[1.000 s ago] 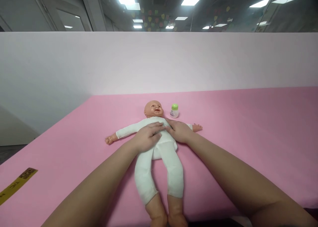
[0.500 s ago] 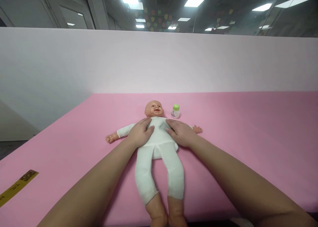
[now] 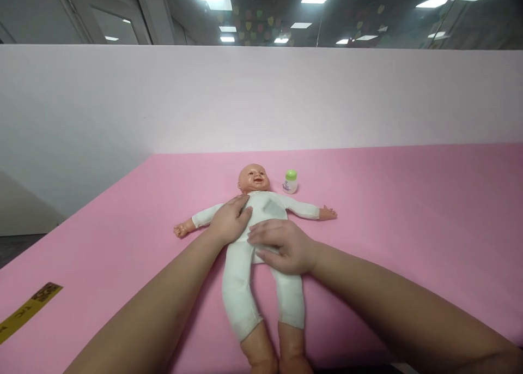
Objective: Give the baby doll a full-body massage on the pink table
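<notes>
While the left hand [image 3: 231, 220] and right hand [image 3: 289, 246] are unclenched over it, the bald, white-bodied, barefoot doll [image 3: 266, 209] lies face-up.

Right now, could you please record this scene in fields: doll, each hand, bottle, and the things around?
doll: on its back, arms spread, white body
left hand: on the side of the doll's chest
right hand: over the doll's lower belly; firmness of touch unclear
bottle: upright, green lid, beside the doll's head
surface: pink
yellow strip: at the picture's left edge
wall: white, behind
</notes>
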`<act>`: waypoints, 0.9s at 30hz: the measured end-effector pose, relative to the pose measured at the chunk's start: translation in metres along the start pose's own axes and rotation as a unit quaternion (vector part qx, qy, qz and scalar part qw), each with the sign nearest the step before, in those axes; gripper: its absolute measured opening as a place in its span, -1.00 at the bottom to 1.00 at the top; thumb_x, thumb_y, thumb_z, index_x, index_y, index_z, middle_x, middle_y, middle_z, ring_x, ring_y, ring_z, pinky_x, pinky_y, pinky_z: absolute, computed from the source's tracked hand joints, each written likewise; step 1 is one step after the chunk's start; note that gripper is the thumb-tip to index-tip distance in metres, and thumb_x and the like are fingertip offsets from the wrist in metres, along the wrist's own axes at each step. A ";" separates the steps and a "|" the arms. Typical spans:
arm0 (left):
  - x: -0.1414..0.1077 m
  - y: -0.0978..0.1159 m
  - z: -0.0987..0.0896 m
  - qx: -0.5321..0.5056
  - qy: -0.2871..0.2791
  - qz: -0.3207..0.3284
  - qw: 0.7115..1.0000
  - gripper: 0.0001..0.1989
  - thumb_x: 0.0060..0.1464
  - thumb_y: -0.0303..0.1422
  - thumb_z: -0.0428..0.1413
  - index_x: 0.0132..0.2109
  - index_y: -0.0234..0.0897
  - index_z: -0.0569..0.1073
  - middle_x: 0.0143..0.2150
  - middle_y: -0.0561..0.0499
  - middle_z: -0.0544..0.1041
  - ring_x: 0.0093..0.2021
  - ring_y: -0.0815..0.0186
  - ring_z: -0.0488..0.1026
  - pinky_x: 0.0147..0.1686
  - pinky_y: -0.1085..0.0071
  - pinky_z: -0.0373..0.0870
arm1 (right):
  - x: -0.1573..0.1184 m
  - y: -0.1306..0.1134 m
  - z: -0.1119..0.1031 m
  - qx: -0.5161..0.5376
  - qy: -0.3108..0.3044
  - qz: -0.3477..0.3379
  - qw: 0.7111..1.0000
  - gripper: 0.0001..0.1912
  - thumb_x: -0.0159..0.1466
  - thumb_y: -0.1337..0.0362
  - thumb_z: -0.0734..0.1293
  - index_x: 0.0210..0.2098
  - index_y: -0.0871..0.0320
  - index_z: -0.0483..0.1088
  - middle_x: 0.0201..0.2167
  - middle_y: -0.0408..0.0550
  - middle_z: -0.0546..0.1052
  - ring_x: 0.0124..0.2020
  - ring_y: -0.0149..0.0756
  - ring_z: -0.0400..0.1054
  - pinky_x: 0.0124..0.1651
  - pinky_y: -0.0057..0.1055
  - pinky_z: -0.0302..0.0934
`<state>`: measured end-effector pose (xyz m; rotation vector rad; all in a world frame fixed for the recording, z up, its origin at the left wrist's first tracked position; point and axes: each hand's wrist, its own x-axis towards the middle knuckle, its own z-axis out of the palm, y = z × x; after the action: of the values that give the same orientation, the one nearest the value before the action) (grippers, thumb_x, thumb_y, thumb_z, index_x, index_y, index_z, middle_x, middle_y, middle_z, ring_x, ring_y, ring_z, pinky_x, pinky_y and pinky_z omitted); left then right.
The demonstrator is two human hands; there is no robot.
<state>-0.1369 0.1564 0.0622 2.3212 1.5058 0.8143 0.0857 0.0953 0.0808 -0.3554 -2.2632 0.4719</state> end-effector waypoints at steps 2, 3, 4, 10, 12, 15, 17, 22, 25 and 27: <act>0.000 0.001 0.001 -0.001 -0.004 -0.005 1.000 -0.39 0.43 -0.11 -0.08 0.45 -0.32 0.36 0.46 -0.16 0.37 0.46 0.06 0.29 0.44 0.09 0.21 | 0.001 0.013 -0.005 -0.041 0.000 0.051 0.998 -0.59 0.42 0.18 0.36 0.24 0.08 0.49 0.18 0.08 0.60 0.28 -0.05 0.44 0.38 -0.01 0.28; 0.001 0.001 0.002 0.000 -0.008 -0.010 1.000 -0.39 0.42 -0.11 -0.08 0.45 -0.33 0.35 0.47 -0.17 0.36 0.47 0.05 0.28 0.45 0.08 0.20 | 0.001 0.019 -0.008 -0.065 -0.010 0.084 0.994 -0.54 0.44 0.16 0.34 0.30 0.06 0.44 0.25 0.07 0.55 0.35 -0.04 0.36 0.44 0.04 0.18; 0.001 0.001 0.003 0.001 -0.009 -0.014 1.000 -0.38 0.42 -0.11 -0.08 0.45 -0.34 0.34 0.47 -0.19 0.35 0.48 0.04 0.26 0.45 0.06 0.18 | 0.002 0.025 -0.010 -0.089 -0.024 0.119 0.989 -0.49 0.46 0.13 0.33 0.36 0.04 0.39 0.32 0.06 0.49 0.41 -0.03 0.28 0.49 0.07 0.09; 0.001 0.002 0.004 -0.002 -0.004 0.000 1.000 -0.39 0.41 -0.09 -0.07 0.44 -0.29 0.37 0.45 -0.17 0.38 0.46 0.05 0.29 0.44 0.06 0.20 | 0.003 0.062 -0.024 -0.169 -0.076 0.267 0.946 -0.33 0.51 -0.09 0.25 0.49 0.05 0.22 0.53 0.05 0.18 0.55 0.00 0.00 0.55 0.06 -0.10; 0.001 0.003 0.005 0.000 0.001 0.004 1.000 -0.40 0.42 -0.09 -0.07 0.43 -0.29 0.38 0.44 -0.17 0.39 0.45 0.04 0.30 0.44 0.07 0.20 | 0.002 0.068 -0.026 -0.186 -0.072 0.293 0.935 -0.30 0.52 -0.13 0.21 0.51 0.08 0.17 0.51 0.08 0.22 0.53 0.02 0.04 0.54 0.04 -0.06; 0.001 0.003 0.004 0.020 0.014 0.001 1.000 -0.41 0.41 -0.09 -0.06 0.41 -0.29 0.40 0.43 -0.18 0.41 0.46 0.00 0.29 0.45 0.02 0.18 | 0.000 0.068 -0.028 -0.215 -0.074 0.323 0.919 -0.26 0.53 -0.16 0.16 0.52 0.13 0.14 0.47 0.14 0.27 0.50 0.06 0.11 0.50 0.02 -0.01; 0.001 0.001 0.000 0.040 0.023 -0.017 0.999 -0.42 0.39 -0.09 -0.04 0.39 -0.29 0.42 0.41 -0.20 0.43 0.47 -0.06 0.27 0.45 -0.05 0.16 | -0.002 0.063 -0.028 -0.231 -0.079 0.342 0.907 -0.24 0.53 -0.18 0.13 0.52 0.16 0.13 0.48 0.17 0.26 0.50 0.10 0.10 0.49 0.04 -0.01; -0.010 0.004 -0.021 -0.018 0.066 -0.046 0.997 -0.54 0.34 -0.09 0.03 0.19 -0.21 0.59 0.23 -0.14 0.61 0.29 -0.04 0.49 0.30 -0.01 0.39 | -0.002 0.053 -0.030 -0.249 -0.074 0.368 0.893 -0.34 0.57 -0.13 0.08 0.45 0.15 0.26 0.39 0.15 0.40 0.43 0.09 0.24 0.44 -0.02 0.06; -0.024 0.028 -0.036 -0.121 0.061 0.011 0.991 -0.62 0.29 -0.08 0.11 0.01 -0.17 0.68 0.08 -0.10 0.68 0.10 0.01 0.60 0.09 0.10 0.57 | -0.001 0.051 -0.033 -0.257 -0.069 0.378 0.887 -0.40 0.58 -0.09 0.06 0.34 0.16 0.37 0.27 0.18 0.51 0.33 0.10 0.35 0.36 -0.06 0.15; -0.033 0.050 -0.040 -0.160 0.002 0.088 0.983 -0.70 0.25 -0.14 0.15 -0.07 -0.16 0.71 -0.04 -0.08 0.71 -0.02 0.04 0.64 0.02 0.12 0.59 | -0.001 0.051 -0.034 -0.263 -0.069 0.381 0.884 -0.41 0.58 -0.09 0.07 0.30 0.16 0.40 0.24 0.19 0.54 0.30 0.10 0.38 0.33 -0.06 0.18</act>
<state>-0.1325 0.1014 0.1089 2.2289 1.0857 1.0221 0.1173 0.1475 0.0790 -1.5644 -2.2919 0.2502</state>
